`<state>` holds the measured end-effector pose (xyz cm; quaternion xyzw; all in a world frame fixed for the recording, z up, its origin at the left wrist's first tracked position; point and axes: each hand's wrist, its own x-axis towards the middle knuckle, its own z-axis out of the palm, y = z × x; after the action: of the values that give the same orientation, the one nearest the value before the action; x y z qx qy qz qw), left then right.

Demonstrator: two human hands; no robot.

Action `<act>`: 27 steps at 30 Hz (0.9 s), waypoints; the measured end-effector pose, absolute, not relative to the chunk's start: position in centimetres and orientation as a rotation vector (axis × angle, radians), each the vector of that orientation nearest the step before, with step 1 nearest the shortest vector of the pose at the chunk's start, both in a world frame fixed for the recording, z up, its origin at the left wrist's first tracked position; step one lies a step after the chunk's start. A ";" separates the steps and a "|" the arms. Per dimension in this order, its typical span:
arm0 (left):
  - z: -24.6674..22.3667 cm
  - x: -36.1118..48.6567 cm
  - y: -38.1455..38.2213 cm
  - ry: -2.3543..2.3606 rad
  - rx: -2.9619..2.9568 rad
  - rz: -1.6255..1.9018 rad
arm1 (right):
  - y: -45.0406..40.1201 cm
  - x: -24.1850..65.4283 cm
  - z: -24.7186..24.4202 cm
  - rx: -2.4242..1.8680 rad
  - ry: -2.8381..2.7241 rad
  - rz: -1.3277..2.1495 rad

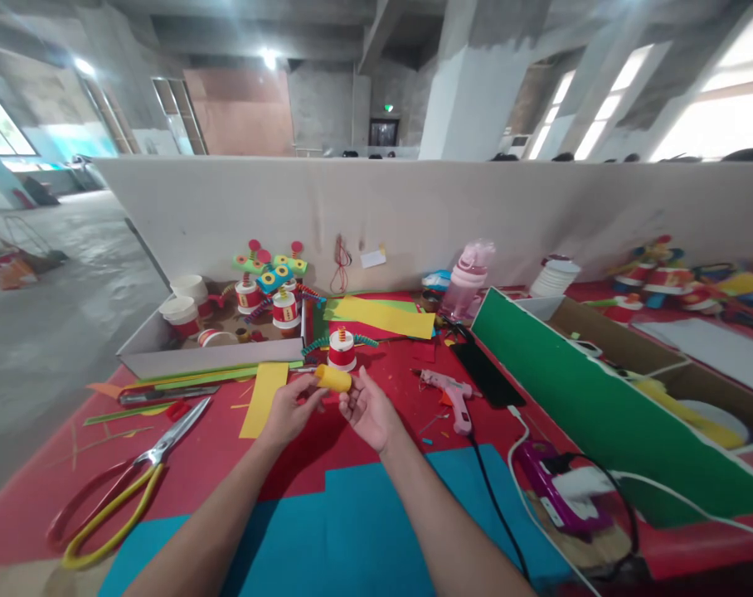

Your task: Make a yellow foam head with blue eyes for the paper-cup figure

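Note:
A small yellow paper tube (333, 379) lies on its side in the air between my hands, above the red table cover. My left hand (293, 408) pinches its left end with closed fingers. Beside its right end is my right hand (369, 408), palm turned up, thumb raised and fingers loosely curled, apart from one another. Just behind the tube stands a red and white paper cup (342, 350) with green coiled paper arms and an orange coil on top. A yellow paper strip (264, 400) lies left of my left hand.
Large scissors (156, 456) lie at the left, below a white box (211, 363) of cups and paper figures. A pink glue gun (454, 396), black phone (487, 373), purple power strip (560, 489) and green-sided box (600, 414) are at the right. Blue sheets (376, 531) lie in front.

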<state>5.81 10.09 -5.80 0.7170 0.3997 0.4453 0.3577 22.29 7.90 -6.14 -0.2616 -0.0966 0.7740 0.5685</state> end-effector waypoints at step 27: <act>-5.5 5.3 10.4 0.847 1.205 1.017 | 6.9 21.6 -5.2 -0.908 -1.231 0.950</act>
<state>5.32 10.40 -5.54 0.5252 0.3692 0.4432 0.6257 21.65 6.88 -5.22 -0.3951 -0.5355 0.4133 0.6215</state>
